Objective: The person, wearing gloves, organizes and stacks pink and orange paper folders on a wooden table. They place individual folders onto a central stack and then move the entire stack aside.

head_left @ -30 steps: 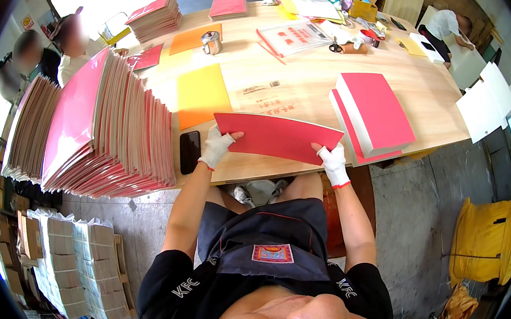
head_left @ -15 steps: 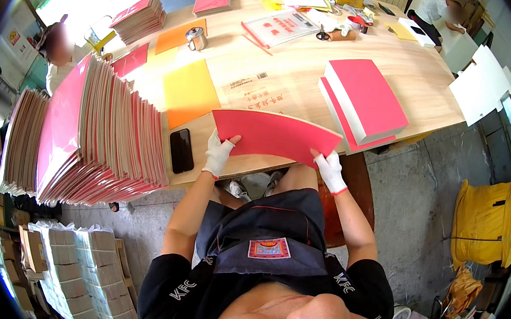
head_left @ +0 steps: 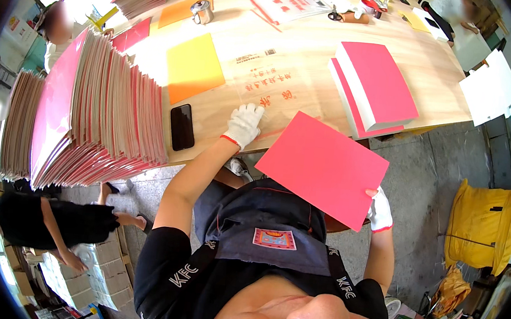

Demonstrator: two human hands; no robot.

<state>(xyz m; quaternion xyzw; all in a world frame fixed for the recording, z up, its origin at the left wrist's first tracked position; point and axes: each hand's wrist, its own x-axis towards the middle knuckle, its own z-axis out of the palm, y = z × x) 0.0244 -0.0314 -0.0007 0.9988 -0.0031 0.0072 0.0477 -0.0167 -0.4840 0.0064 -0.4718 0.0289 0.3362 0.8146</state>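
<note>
In a white fingerless-tipped glove, my right hand [head_left: 380, 212] pinches the lower right edge of a pinkish-red card sheet [head_left: 324, 168]. The sheet is tilted and hangs over the table's near edge, above my lap. My left hand [head_left: 244, 126], gloved in white too, lies on the near side of a clear plastic bag [head_left: 297, 99] with red print, its fingers stretched forward. A thick stack of red card sheets [head_left: 376, 88] stands just beyond my right hand. To the left of my left hand lies a black phone [head_left: 182, 127].
Tall stacks of red folders [head_left: 108, 107] crowd the table's left side. A yellow sheet [head_left: 195, 69] and a metal mug [head_left: 201, 12] are farther back. A person in black [head_left: 58, 223] walks at the lower left. A yellow bin [head_left: 483, 227] stands at the right.
My left hand has let go of the red sheet and moved onto the plastic bag. My right hand has swung the sheet right and toward me. A person in black has appeared at left.
</note>
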